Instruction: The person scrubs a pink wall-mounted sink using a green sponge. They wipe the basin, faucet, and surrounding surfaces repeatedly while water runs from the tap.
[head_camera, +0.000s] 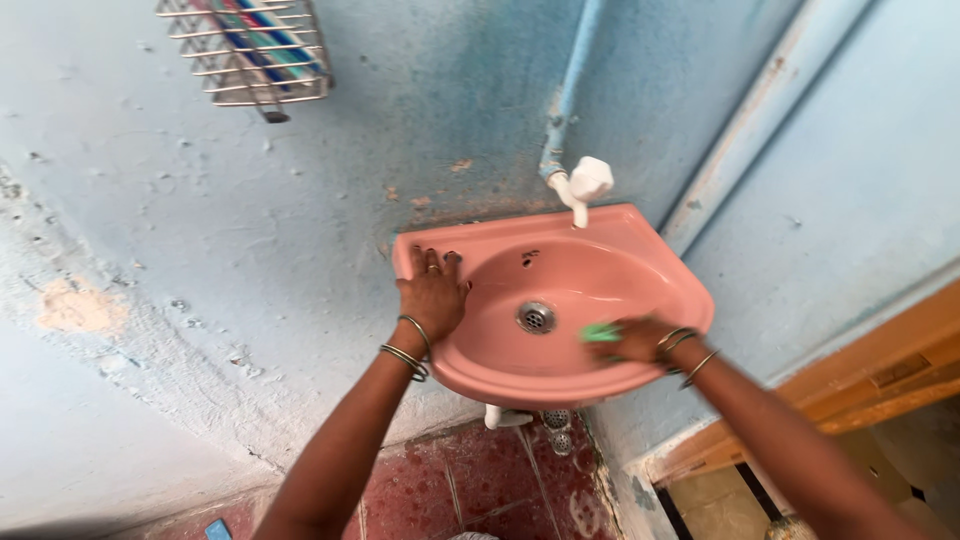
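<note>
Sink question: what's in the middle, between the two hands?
The round metal drain in the pink sink, between left hand and right hand, head view.

1. A pink wall-mounted sink (620, 262) fills the centre, its metal drain (536, 317) in the middle.
2. The left hand (432, 292) rests flat on the rim at nine o'clock.
3. The right hand (632, 340) presses a green scrubber (600, 332) inside the basin at four o'clock.
4. A white tap (583, 185) sits at twelve o'clock.

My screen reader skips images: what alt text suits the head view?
A person's right hand rubs a green scrubbing pad inside a pink ceramic wall basin, while the left hand rests flat on its rim. A white plastic tap sits above.
</note>
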